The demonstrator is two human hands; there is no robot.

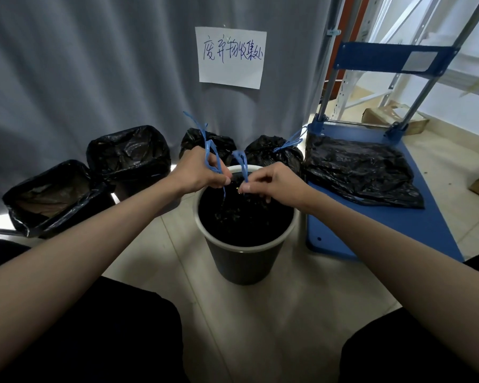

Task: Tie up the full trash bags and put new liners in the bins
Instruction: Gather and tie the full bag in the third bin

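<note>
A round grey bin [242, 265] with a white rim stands on the floor between my knees, and a black trash bag [244, 219] fills it. My left hand [198, 172] pinches one blue drawstring [209, 154] of the bag, pulled up above the rim. My right hand [271, 182] pinches the other blue drawstring [243, 167] just beside it. Both hands hover over the far side of the bin's mouth. Two tied black bags [206, 143] [274, 156] with blue strings sit behind the bin against the curtain.
Two square bins [53, 197] [129, 156] lined with black bags stand at the left. A blue trolley [415, 225] at the right carries flat black liners [360, 170]. A grey curtain with a paper sign [231, 57] hangs behind. Cardboard boxes [393, 120] lie at far right.
</note>
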